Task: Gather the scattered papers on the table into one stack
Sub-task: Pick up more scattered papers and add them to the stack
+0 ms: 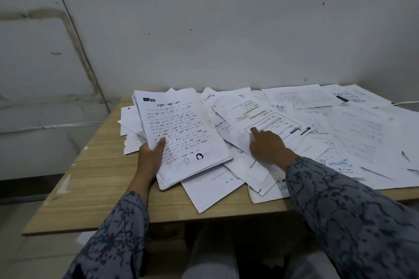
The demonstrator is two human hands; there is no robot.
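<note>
head view: left hand point(149, 156) has a curled grip on the stack point(181, 133), thumb on top, at the left of the wooden surface point(90, 188). right hand point(268, 146) presses the loose sheets point(340, 124), which are spread to the right, and grips nothing. printed white pages, light, floppy and slippery i'd guess, so pinch an edge or slide them.

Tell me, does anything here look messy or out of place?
Yes. Loose papers lie at all angles, overlapping, across the right side of the table. One sheet juts past the front edge. Only the stack that the left hand grips looks gathered; the right hand touches a boxed sheet.
</note>
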